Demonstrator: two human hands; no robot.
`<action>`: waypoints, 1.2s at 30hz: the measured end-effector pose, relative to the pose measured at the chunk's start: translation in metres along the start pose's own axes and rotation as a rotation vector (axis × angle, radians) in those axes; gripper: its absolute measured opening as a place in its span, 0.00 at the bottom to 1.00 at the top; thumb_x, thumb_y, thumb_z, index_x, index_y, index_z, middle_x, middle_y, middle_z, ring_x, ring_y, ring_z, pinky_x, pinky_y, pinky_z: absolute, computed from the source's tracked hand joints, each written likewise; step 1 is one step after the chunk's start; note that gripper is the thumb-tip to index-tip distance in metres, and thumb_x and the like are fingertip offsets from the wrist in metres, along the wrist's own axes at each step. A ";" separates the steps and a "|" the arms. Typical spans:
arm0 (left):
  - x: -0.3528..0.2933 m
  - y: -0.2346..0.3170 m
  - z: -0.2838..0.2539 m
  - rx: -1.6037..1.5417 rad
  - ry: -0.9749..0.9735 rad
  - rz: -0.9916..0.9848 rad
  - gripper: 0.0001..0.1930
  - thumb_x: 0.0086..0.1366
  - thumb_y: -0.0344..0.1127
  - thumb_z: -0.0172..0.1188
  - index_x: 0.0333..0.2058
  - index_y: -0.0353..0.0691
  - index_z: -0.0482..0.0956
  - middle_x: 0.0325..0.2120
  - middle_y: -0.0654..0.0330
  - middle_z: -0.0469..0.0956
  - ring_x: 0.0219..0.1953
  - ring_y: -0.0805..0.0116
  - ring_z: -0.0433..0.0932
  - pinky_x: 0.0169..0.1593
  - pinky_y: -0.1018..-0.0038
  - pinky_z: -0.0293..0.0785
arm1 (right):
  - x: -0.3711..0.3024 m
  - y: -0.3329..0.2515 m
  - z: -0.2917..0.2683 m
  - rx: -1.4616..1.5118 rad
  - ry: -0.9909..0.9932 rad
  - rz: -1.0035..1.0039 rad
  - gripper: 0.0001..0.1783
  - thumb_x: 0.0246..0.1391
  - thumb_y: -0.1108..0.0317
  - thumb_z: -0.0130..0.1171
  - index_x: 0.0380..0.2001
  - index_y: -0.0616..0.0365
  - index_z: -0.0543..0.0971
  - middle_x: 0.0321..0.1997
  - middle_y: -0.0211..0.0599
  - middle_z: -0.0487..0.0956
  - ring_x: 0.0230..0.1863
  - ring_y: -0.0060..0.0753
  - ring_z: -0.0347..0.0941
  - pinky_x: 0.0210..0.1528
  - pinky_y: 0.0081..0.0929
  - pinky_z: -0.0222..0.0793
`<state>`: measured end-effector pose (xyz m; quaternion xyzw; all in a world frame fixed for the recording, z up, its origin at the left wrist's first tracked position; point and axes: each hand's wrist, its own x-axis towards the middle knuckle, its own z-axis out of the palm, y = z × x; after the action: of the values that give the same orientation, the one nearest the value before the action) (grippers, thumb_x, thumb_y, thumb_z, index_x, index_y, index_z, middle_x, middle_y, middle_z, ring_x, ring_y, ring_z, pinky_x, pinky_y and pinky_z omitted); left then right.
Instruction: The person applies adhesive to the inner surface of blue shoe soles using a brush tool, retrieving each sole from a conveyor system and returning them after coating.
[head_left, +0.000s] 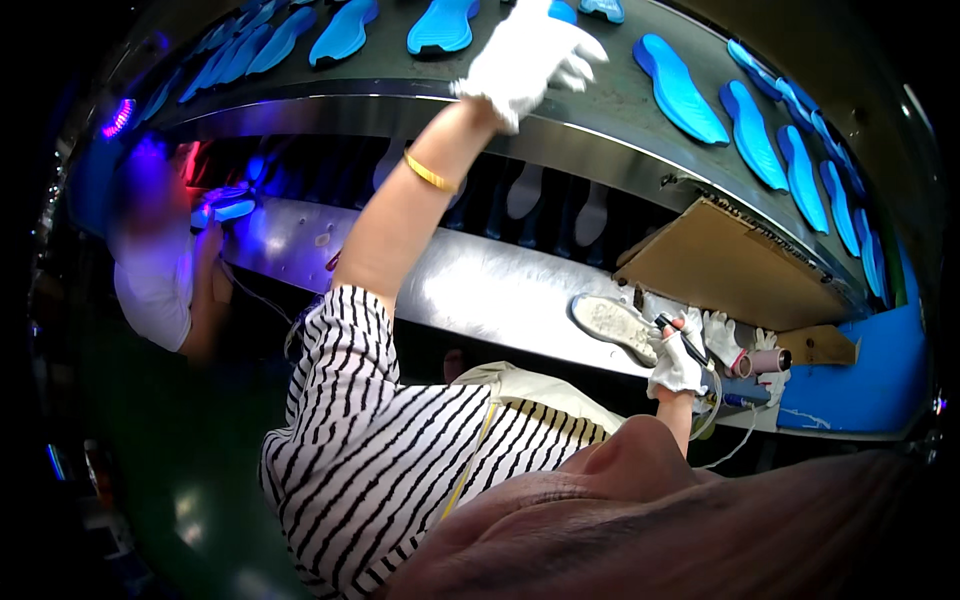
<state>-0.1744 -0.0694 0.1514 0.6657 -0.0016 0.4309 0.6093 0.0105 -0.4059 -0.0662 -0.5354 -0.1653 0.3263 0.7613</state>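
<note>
The left hand (528, 52), wearing a white glove, is reaching up over the conveyor belt (620, 95), its fingers (578, 62) spreading just beside a blue insole (443, 25). The right hand (678, 362), gloved too, is gripping a white shoe sole (612, 322) and a dark pen-like tool (683, 340) between its fingers.

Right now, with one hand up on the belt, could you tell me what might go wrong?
1. The left hand stretches far over the belt among the blue insoles; it could knock one askew.
2. The right hand holds a dark tool beside the pale sole unwatched; the tool might slip against the sole.
</note>
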 end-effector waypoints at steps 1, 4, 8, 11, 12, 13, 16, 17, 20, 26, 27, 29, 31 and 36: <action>-0.016 -0.012 0.010 0.021 0.024 0.048 0.32 0.66 0.40 0.53 0.62 0.32 0.49 0.31 0.54 0.79 0.27 0.69 0.77 0.31 0.74 0.76 | -0.007 -0.007 0.008 0.026 -0.011 0.064 0.12 0.49 0.78 0.60 0.38 0.59 0.73 0.36 0.34 0.75 0.34 0.26 0.74 0.40 0.22 0.72; -0.074 -0.065 0.017 0.043 -0.128 -0.275 0.39 0.66 0.36 0.51 0.67 0.47 0.35 0.31 0.55 0.79 0.26 0.71 0.76 0.31 0.75 0.77 | -0.013 -0.008 0.008 0.033 0.015 0.094 0.12 0.49 0.78 0.60 0.38 0.60 0.73 0.36 0.35 0.75 0.35 0.27 0.74 0.40 0.23 0.72; -0.100 -0.080 0.021 0.059 -0.135 -0.452 0.38 0.66 0.36 0.50 0.67 0.47 0.36 0.31 0.54 0.78 0.27 0.71 0.77 0.32 0.74 0.77 | -0.004 -0.001 -0.007 0.017 0.068 0.038 0.12 0.49 0.78 0.60 0.38 0.60 0.73 0.36 0.35 0.75 0.35 0.28 0.74 0.41 0.23 0.72; -0.071 -0.043 0.003 0.198 -0.134 -0.289 0.38 0.66 0.36 0.50 0.67 0.46 0.36 0.29 0.56 0.78 0.25 0.71 0.76 0.31 0.74 0.77 | -0.012 -0.017 0.006 0.017 0.048 0.057 0.11 0.49 0.78 0.60 0.37 0.59 0.74 0.37 0.34 0.75 0.37 0.26 0.73 0.43 0.22 0.70; -0.050 -0.032 -0.015 0.208 -0.146 -0.174 0.39 0.66 0.38 0.51 0.67 0.41 0.37 0.28 0.54 0.78 0.24 0.70 0.76 0.28 0.75 0.76 | -0.014 -0.020 0.014 0.030 0.027 0.067 0.11 0.49 0.78 0.60 0.37 0.59 0.74 0.37 0.34 0.75 0.38 0.26 0.72 0.44 0.22 0.69; -0.024 -0.019 -0.029 0.290 -0.119 -0.060 0.37 0.66 0.37 0.51 0.66 0.38 0.40 0.27 0.55 0.78 0.23 0.71 0.76 0.26 0.77 0.75 | -0.013 -0.018 0.009 0.029 0.023 0.112 0.11 0.49 0.78 0.60 0.37 0.58 0.74 0.36 0.32 0.75 0.39 0.25 0.72 0.44 0.21 0.68; 0.045 -0.004 -0.110 0.370 -0.086 -0.048 0.31 0.64 0.35 0.51 0.62 0.30 0.49 0.26 0.57 0.78 0.22 0.73 0.75 0.26 0.78 0.73 | -0.005 -0.001 -0.004 0.010 -0.001 0.058 0.11 0.50 0.78 0.60 0.38 0.58 0.74 0.38 0.31 0.75 0.40 0.25 0.72 0.44 0.21 0.71; 0.044 -0.006 -0.102 0.402 -0.069 -0.003 0.31 0.64 0.35 0.51 0.62 0.30 0.50 0.26 0.57 0.78 0.22 0.73 0.75 0.26 0.79 0.73 | -0.006 -0.001 -0.005 0.027 0.021 0.056 0.11 0.50 0.79 0.60 0.38 0.58 0.74 0.38 0.32 0.75 0.40 0.25 0.73 0.43 0.21 0.71; 0.038 -0.023 -0.036 0.369 -0.038 0.004 0.32 0.63 0.33 0.51 0.62 0.30 0.51 0.25 0.57 0.77 0.22 0.73 0.75 0.26 0.79 0.72 | -0.021 -0.005 0.001 0.065 0.088 0.039 0.12 0.50 0.79 0.60 0.38 0.57 0.73 0.37 0.32 0.76 0.37 0.27 0.74 0.39 0.23 0.73; 0.019 -0.006 -0.011 0.205 -0.111 -0.008 0.33 0.64 0.37 0.51 0.65 0.38 0.48 0.30 0.56 0.78 0.25 0.72 0.76 0.29 0.80 0.74 | -0.020 -0.021 -0.007 0.029 0.097 0.017 0.11 0.49 0.79 0.60 0.37 0.59 0.74 0.36 0.33 0.76 0.35 0.24 0.72 0.39 0.20 0.70; 0.034 0.006 -0.023 0.410 -0.081 0.085 0.29 0.66 0.39 0.49 0.62 0.35 0.54 0.30 0.56 0.79 0.26 0.71 0.77 0.29 0.79 0.75 | -0.019 -0.024 -0.004 0.031 0.086 0.011 0.11 0.49 0.78 0.60 0.37 0.59 0.74 0.36 0.33 0.76 0.36 0.24 0.72 0.39 0.20 0.70; 0.055 0.008 -0.065 0.519 0.030 0.015 0.22 0.67 0.37 0.47 0.55 0.32 0.60 0.31 0.54 0.79 0.27 0.70 0.77 0.31 0.79 0.76 | -0.021 -0.021 0.004 0.006 0.111 0.037 0.10 0.49 0.78 0.60 0.36 0.59 0.74 0.36 0.34 0.76 0.33 0.25 0.74 0.38 0.21 0.71; 0.067 -0.001 -0.085 0.816 0.140 0.012 0.18 0.65 0.36 0.47 0.51 0.32 0.66 0.34 0.53 0.79 0.31 0.67 0.77 0.36 0.76 0.76 | -0.027 -0.022 0.012 0.036 0.096 0.037 0.10 0.50 0.78 0.60 0.36 0.59 0.74 0.35 0.35 0.76 0.31 0.27 0.75 0.37 0.22 0.73; -0.010 -0.053 0.019 1.306 -0.397 0.291 0.12 0.57 0.35 0.55 0.40 0.40 0.76 0.39 0.53 0.76 0.43 0.55 0.74 0.47 0.62 0.70 | -0.029 -0.014 -0.019 0.046 0.117 -0.005 0.11 0.50 0.78 0.60 0.38 0.59 0.73 0.36 0.36 0.77 0.33 0.28 0.76 0.37 0.22 0.75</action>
<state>-0.1416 -0.0761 0.1050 0.9549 0.0575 0.2912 0.0085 0.0049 -0.4423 -0.0574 -0.5354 -0.1144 0.2964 0.7826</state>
